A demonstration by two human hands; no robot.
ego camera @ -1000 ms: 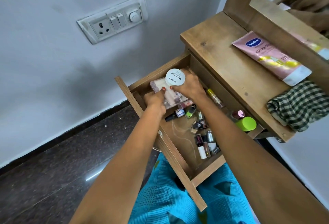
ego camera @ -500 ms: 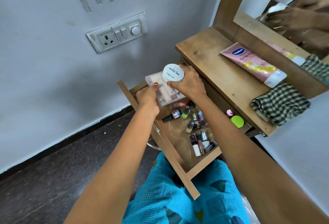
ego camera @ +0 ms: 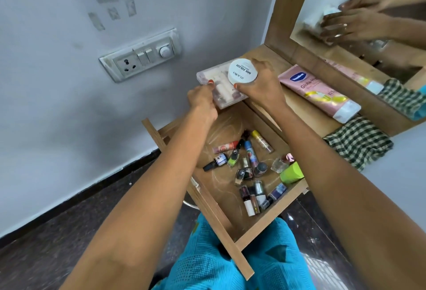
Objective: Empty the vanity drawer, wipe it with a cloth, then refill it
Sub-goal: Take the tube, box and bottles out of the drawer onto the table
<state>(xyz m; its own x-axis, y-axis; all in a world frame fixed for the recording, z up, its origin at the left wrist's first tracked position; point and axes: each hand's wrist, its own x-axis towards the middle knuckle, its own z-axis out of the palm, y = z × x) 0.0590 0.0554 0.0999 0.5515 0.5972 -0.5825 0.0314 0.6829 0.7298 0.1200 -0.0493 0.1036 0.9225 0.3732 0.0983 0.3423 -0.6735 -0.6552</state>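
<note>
The wooden vanity drawer (ego camera: 232, 239) is pulled out over my lap. Several nail polish bottles (ego camera: 250, 170) and small tubes lie scattered on its floor, with a green cap (ego camera: 292, 172) at the right side. My left hand (ego camera: 202, 103) and my right hand (ego camera: 260, 84) together hold a clear plastic box (ego camera: 221, 87) above the drawer's back end, near the vanity top's left edge. A white round jar (ego camera: 242, 71) sits on the box, gripped by my right hand. A green checked cloth (ego camera: 359, 143) lies on the vanity top (ego camera: 299, 110).
A pink lotion tube (ego camera: 318, 92) lies on the vanity top beside the cloth. A wood-framed mirror (ego camera: 290, 6) stands behind it and reflects my hands. A wall switch panel (ego camera: 140, 56) is to the left. Dark stone floor (ego camera: 57, 227) lies below.
Both hands have lifted the clear box and white jar up out of the drawer toward the vanity top. The drawer's back part is now uncovered.
</note>
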